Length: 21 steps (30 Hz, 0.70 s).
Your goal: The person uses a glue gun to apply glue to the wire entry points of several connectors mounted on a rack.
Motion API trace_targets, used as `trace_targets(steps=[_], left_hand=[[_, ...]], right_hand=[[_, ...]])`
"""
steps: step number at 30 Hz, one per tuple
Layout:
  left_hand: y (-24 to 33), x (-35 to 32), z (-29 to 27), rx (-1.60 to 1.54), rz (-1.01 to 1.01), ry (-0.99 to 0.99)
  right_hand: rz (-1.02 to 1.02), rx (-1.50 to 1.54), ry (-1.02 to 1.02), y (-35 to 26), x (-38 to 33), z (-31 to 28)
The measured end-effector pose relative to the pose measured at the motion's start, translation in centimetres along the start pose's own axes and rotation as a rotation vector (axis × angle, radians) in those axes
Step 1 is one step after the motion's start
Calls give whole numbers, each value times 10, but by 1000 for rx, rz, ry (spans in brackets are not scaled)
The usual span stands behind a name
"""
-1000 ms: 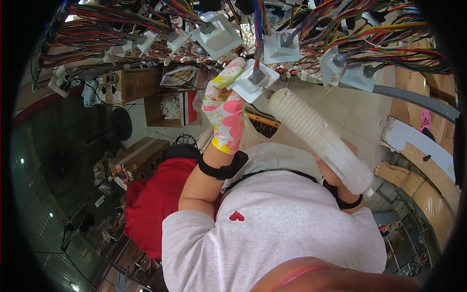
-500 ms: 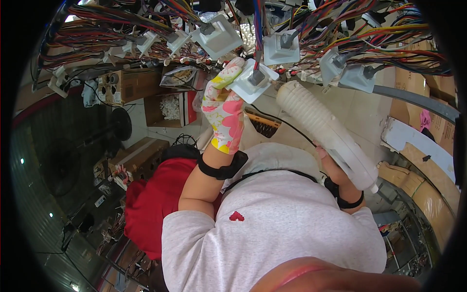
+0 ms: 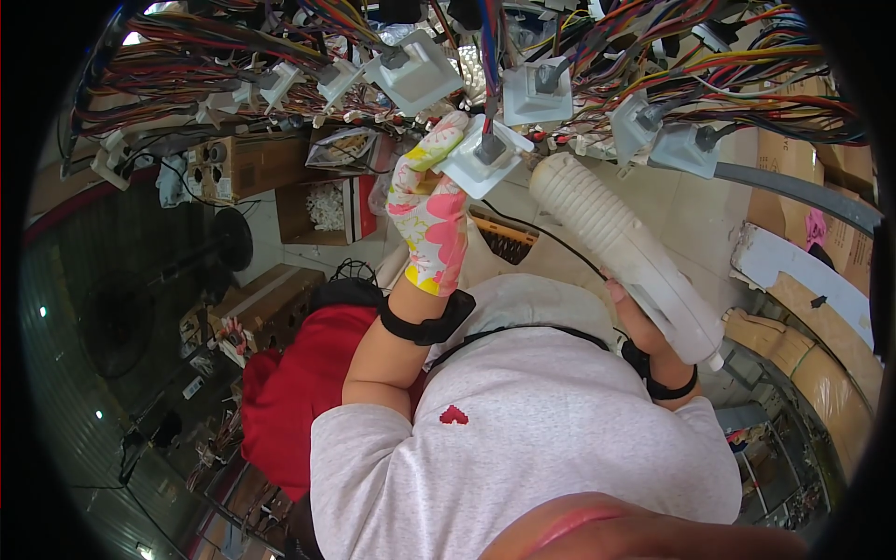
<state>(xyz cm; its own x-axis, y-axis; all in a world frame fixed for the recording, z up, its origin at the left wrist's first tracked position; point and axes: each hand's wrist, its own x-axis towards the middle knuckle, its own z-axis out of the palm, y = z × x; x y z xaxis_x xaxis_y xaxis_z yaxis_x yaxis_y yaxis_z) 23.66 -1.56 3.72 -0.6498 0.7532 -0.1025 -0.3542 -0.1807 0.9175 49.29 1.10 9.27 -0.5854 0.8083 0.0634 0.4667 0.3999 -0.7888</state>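
Observation:
My left hand (image 3: 431, 201), in a white glove with pink and yellow flowers, is closed on a pale square plastic grommet (image 3: 483, 164) with a grey sleeve at its centre, where a hanging wire bundle (image 3: 489, 56) enters. A cream heat gun (image 3: 627, 247) with a ribbed barrel slants toward this grommet, its nozzle end a short way to the right of it. My right hand (image 3: 618, 291) holds the heat gun from behind; most of its fingers are hidden by the gun's body. A black cord (image 3: 551, 235) runs below the grommet toward my right hand.
Colourful wire harnesses (image 3: 215, 70) with more pale grommets (image 3: 539, 91) hang across the top. Cardboard boxes (image 3: 271, 303) and a black fan (image 3: 231, 238) stand on the left. A curved grey rail (image 3: 793, 189) and further cardboard (image 3: 793, 359) are at the right.

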Motion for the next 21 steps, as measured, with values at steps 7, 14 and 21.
trace_targets(steps=[7, 14, 21], left_hand=[[-6, 3, -2, -60, 14, -64], [-26, 5, -15, -152, -189, -160], [-51, 7, -31, -102, -199, -339]], right_hand=[[48, 78, -68, -14, 4, -7], [22, 160, -112, -3, -8, 3], [151, 341, -80, -7, -12, -1]])
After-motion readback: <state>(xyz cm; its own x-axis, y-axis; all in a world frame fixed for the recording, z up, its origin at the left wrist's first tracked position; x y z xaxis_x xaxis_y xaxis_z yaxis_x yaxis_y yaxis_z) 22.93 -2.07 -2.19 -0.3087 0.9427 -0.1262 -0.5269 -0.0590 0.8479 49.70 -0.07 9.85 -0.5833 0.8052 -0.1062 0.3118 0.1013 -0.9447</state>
